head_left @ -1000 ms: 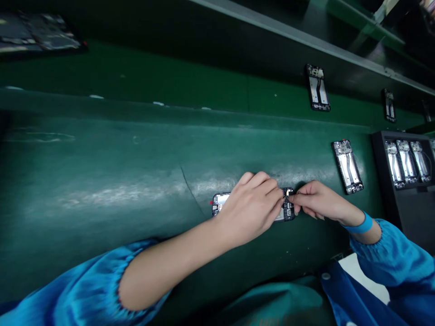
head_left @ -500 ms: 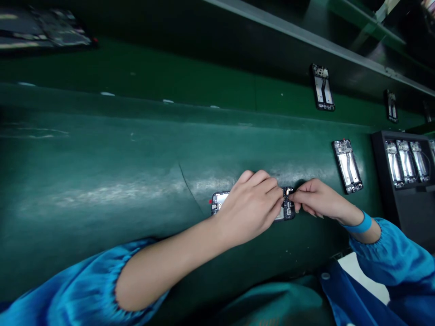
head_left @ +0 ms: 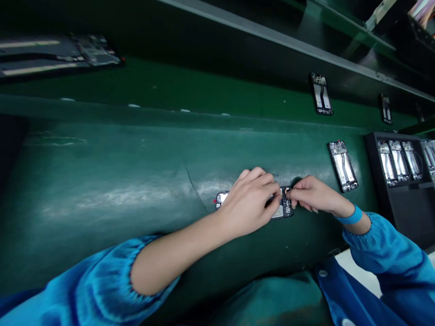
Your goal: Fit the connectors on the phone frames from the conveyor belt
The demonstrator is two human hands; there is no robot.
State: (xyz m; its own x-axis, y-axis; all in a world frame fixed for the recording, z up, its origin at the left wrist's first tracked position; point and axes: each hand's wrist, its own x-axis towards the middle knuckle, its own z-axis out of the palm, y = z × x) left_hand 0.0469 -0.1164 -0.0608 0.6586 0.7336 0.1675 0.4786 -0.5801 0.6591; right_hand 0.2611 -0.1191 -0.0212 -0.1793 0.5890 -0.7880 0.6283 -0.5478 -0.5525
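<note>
Opened phone (head_left: pixel 286 209) lies flat on the green table (head_left: pixel 118 167), lengthwise left to right, right in front of the person. We see a red tab (head_left: pixel 214 201) at its left end, circuit parts at its right end. Left hand (head_left: pixel 251 199) covers its middle, fingers curled, tips over the circuit end; we can't tell if they grip anything. Right hand (head_left: pixel 308 194) comes in at the right end, thumb and index tips close together; whether a part is held, we can't tell. Blue wristband (head_left: pixel 351 215) on that wrist, blue sleeves on both arms.

Farther right, second opened phone (head_left: pixel 343 166), apart from the hands. Right of that, black tray (head_left: pixel 403 213) with a row of phone bodies (head_left: pixel 387 164). Far side, a dark green strip (head_left: pixel 204 86): we count one phone (head_left: pixel 321 93) right of centre, a smaller-looking one (head_left: pixel 385 108) farther right, a blurred one (head_left: pixel 61 56) far left.
</note>
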